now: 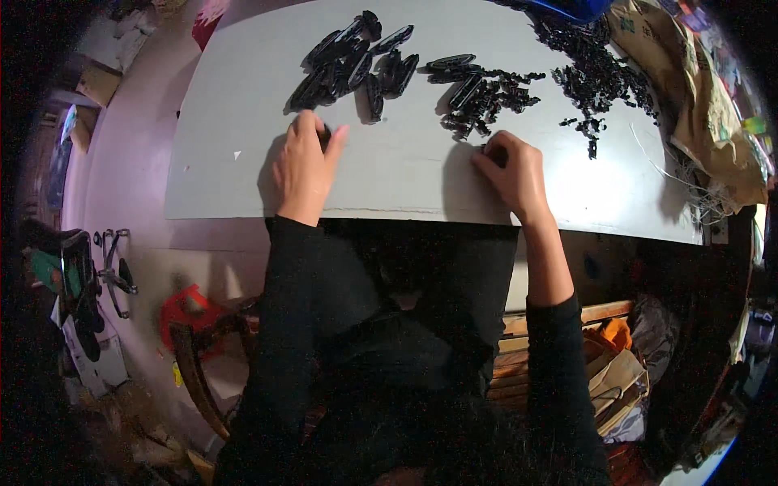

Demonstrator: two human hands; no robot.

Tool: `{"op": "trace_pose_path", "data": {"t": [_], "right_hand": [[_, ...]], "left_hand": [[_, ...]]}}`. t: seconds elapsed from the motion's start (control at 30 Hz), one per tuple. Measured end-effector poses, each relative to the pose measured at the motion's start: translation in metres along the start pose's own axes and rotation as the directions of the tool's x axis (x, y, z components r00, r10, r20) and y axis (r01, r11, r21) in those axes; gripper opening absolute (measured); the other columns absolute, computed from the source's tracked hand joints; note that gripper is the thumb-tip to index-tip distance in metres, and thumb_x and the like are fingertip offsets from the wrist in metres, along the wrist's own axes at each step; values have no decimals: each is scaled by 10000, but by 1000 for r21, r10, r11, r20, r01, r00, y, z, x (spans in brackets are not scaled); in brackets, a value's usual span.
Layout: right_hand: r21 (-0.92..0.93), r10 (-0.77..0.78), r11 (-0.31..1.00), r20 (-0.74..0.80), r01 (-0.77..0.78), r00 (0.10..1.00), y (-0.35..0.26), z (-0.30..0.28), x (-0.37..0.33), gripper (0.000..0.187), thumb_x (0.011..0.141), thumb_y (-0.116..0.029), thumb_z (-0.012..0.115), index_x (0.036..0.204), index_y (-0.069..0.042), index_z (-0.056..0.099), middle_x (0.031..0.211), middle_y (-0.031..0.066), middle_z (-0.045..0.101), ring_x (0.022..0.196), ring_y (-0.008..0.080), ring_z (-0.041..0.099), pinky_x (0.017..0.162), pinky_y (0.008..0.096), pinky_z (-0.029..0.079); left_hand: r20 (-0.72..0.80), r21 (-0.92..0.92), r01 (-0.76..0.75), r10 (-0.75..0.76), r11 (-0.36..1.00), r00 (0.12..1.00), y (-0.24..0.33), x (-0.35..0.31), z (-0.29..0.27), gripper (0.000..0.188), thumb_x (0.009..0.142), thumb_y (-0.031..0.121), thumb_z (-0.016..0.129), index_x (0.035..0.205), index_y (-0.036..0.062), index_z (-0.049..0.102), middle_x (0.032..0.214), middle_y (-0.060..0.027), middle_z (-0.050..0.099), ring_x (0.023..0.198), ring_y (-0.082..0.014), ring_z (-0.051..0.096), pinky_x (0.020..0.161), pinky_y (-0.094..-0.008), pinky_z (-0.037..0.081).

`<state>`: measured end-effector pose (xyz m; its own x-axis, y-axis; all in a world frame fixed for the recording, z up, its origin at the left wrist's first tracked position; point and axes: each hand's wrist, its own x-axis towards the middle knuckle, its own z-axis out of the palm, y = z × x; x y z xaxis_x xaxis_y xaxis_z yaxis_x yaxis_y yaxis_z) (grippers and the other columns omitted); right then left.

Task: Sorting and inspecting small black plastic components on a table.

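On the white tabletop (389, 182), my left hand (301, 170) is closed round a black plastic piece (326, 138), its dark end showing between thumb and fingers. Just beyond it lies a heap of long black plastic pieces (340, 69) with pointed ends. My right hand (517, 174) pinches a small black part (485, 149) between thumb and index finger, close to the table. Past that hand is a pile of small black parts (490, 101), with a few long black pieces (450, 62) at its left side.
A larger spread of small black parts (600, 69) covers the far right, below a blue container (571, 8). Brown sacking (681, 89) and loose pale threads (705, 194) border the table's right edge. A red plastic object (190, 316) and a slatted wooden bench (519, 356) are below table height.
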<state>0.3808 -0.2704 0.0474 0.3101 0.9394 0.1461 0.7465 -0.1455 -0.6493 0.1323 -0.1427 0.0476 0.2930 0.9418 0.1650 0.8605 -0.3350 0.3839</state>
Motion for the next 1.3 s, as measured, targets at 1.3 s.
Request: {"op": "trace_pose_path", "data": {"t": [1.3], "right_hand": [[639, -7, 769, 37, -18, 999, -85, -1, -63, 148, 802, -50, 631, 915, 27, 577, 789, 17, 578, 714, 42, 495, 612, 175, 388]], "left_hand": [[158, -868, -134, 521, 479, 839, 68, -92, -18, 516, 924, 90, 416, 1384, -22, 212, 1397, -205, 312, 1296, -295, 322, 1039, -362, 273]]}}
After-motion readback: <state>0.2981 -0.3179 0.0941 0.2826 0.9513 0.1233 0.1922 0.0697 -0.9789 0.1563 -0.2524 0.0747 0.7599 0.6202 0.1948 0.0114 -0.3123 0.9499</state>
